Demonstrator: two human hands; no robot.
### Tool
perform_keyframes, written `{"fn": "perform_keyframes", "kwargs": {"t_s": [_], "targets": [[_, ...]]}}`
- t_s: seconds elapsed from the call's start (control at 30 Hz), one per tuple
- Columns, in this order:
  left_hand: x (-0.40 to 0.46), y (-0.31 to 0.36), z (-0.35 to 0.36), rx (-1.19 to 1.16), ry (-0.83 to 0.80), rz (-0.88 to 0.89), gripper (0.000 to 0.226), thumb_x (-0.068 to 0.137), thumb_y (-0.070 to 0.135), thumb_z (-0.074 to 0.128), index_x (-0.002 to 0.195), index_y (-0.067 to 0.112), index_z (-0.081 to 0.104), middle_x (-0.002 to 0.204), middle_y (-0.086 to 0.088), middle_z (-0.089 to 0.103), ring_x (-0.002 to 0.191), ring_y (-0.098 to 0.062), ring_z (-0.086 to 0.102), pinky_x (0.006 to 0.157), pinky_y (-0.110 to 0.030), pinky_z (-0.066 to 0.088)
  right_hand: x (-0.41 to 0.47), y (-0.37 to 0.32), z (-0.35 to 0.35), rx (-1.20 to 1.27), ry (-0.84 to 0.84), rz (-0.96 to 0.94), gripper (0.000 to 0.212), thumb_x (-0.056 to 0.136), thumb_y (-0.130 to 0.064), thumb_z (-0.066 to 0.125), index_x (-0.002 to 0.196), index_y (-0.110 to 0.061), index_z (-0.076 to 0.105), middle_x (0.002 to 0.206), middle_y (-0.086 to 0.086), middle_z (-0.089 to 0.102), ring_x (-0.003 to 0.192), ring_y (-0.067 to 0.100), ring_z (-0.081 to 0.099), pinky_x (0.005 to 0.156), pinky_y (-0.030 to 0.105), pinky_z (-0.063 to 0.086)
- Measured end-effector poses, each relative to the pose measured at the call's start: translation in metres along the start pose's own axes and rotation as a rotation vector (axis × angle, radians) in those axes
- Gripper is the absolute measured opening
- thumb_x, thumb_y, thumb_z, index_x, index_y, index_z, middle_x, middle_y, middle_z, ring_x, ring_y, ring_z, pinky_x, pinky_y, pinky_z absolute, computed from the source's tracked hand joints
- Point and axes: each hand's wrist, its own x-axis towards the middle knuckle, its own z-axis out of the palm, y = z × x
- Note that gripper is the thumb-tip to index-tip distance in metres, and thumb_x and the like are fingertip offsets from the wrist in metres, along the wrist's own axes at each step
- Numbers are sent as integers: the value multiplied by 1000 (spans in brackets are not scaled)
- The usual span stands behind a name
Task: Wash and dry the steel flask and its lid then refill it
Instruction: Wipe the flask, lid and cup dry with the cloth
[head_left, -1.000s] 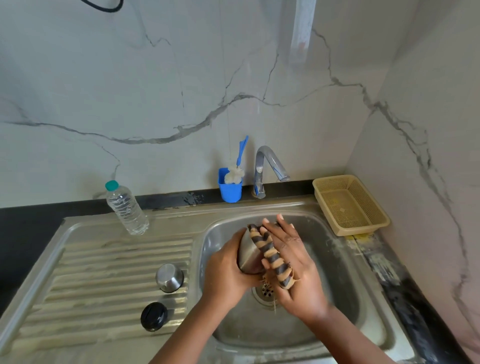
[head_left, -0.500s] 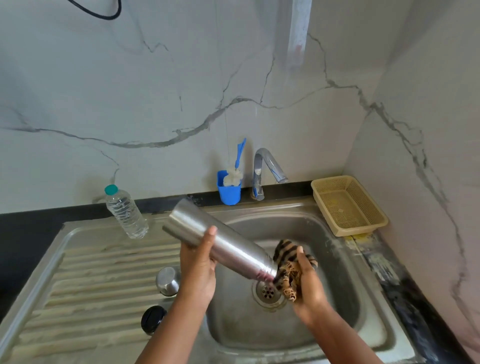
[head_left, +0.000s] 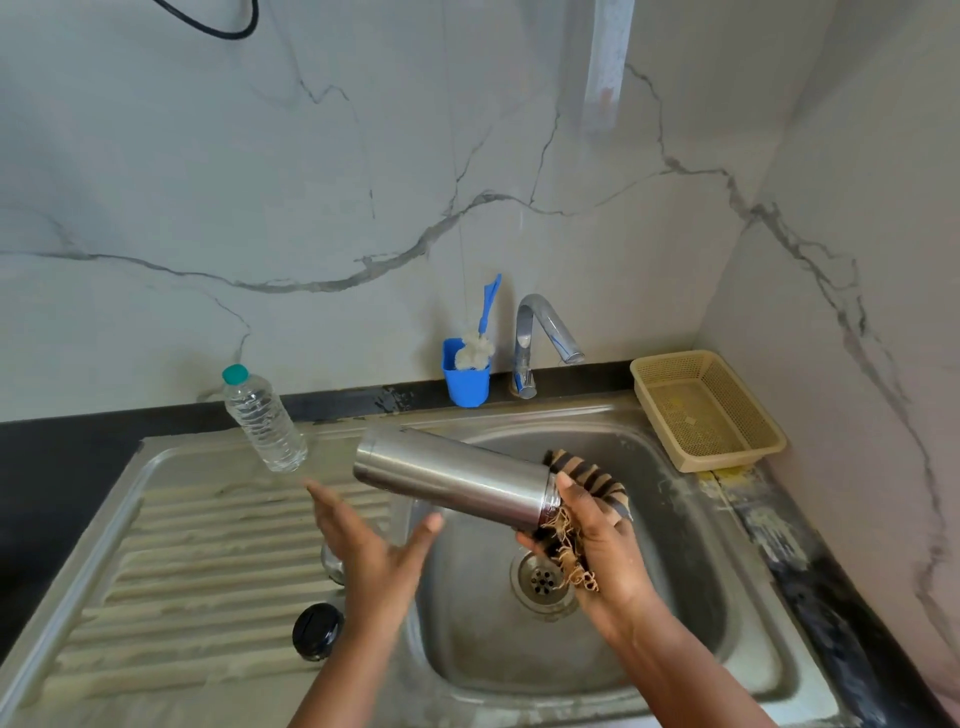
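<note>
- Flask (head_left: 451, 475) of bare steel lies almost level in the air above the left part of the sink (head_left: 769, 613), its base pointing left toward the drainboard (head_left: 208, 545) and its mouth end pointing right.
- My right hand (head_left: 602, 540) grips that mouth end through a brown-and-tan striped cloth (head_left: 592, 480) – fingers and thumb curled around cloth and neck together, frayed threads hanging below my palm.
- My left hand (head_left: 371, 545) is under the flask's base, palm up, fingers straight and spread; it holds nothing, and I see a gap between it and the steel.
- On the drainboard just beside my left wrist sits the black lid (head_left: 317, 630). A rounded steel cup (head_left: 332, 564) lies a little farther back, mostly hidden behind my left hand.
- The drain (head_left: 540, 579) shows in the basin below my right hand.
- Farther out – 1 clear plastic water bottle (head_left: 264, 421) with a teal cap stands at the back of the drainboard.
- A blue holder (head_left: 466, 384) with a white-headed brush (head_left: 480, 338) stands by the wall, just left of the chrome tap (head_left: 540, 338).
- A tan mesh basket (head_left: 727, 457) rests on the counter to the right of the sink.
</note>
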Motion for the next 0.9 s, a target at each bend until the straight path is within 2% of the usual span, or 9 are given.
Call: {"fn": "perform_keyframes", "kwargs": {"t_s": [0.13, 0.2, 0.3, 0.43, 0.53, 0.6, 0.7, 0.8, 0.9], "targets": [[-3, 4, -4, 966, -153, 787, 144, 47, 83, 70, 160, 23, 5, 166, -16, 7, 152, -33, 3, 120, -54, -13, -5, -4, 2, -149, 12, -49, 39, 75, -21, 76, 110, -10, 63, 103, 16, 73, 94, 33, 72, 76, 52, 60], [-4, 19, 5, 1050, -194, 865, 132, 47, 66, 85, 157, 23, 26, 160, -12, 31, 147, -30, 27, 119, -62, -9, -12, -3, 7, -243, -25, -41, 37, 75, -23, 75, 108, -8, 66, 98, 17, 74, 91, 34, 72, 79, 55, 59], [2, 26, 11, 1034, -111, 941, 98, 47, 52, 91, 133, 19, 56, 116, -1, 66, 105, -19, 66, 116, -67, 12, -19, -6, 12, -331, -76, -6, 38, 80, -28, 73, 110, -6, 66, 97, 21, 73, 92, 39, 71, 84, 60, 55], [7, 20, 3, 898, -162, 765, 90, 43, 54, 90, 120, 21, 58, 96, 3, 71, 82, -18, 70, 87, -48, 54, -8, -21, 4, -371, -37, -3, 23, 98, -31, 56, 112, -14, 63, 100, 15, 74, 94, 34, 70, 87, 53, 55], [2, 22, 0, 881, -252, 643, 87, 38, 51, 91, 115, 20, 65, 89, 4, 67, 75, -16, 67, 50, -26, 52, 2, -28, -7, -770, 9, -557, 23, 96, -24, 61, 119, -20, 63, 103, -8, 70, 99, 8, 62, 89, 28, 48], [-2, 24, 2, 901, -280, 599, 86, 36, 52, 91, 113, 20, 67, 90, 6, 66, 76, -15, 67, 46, -24, 50, 2, -27, -15, -1161, -158, -1039, 34, 88, -23, 66, 122, -20, 65, 125, -7, 60, 119, 13, 50, 103, 27, 39], [-3, 29, 4, 864, -276, 525, 87, 36, 53, 90, 114, 21, 67, 92, 6, 68, 80, -16, 68, 46, -26, 52, 4, -6, -33, -1580, -348, -1427, 48, 81, -22, 67, 126, -7, 65, 142, 9, 51, 133, 37, 40, 111, 43, 36], [-3, 28, 4, 898, -290, 547, 87, 37, 54, 89, 114, 21, 66, 90, 5, 67, 77, -17, 67, 45, -27, 51, 4, 11, -54, -1715, -448, -1531, 51, 84, -25, 70, 130, -4, 62, 146, 9, 46, 136, 42, 38, 107, 55, 40], [-4, 25, 4, 928, -289, 588, 87, 34, 52, 90, 112, 20, 69, 89, 5, 66, 76, -16, 66, 49, -25, 51, 7, 1, -54, -1710, -553, -1527, 43, 92, -28, 60, 127, -5, 65, 142, 8, 52, 136, 39, 39, 113, 51, 35]]}}
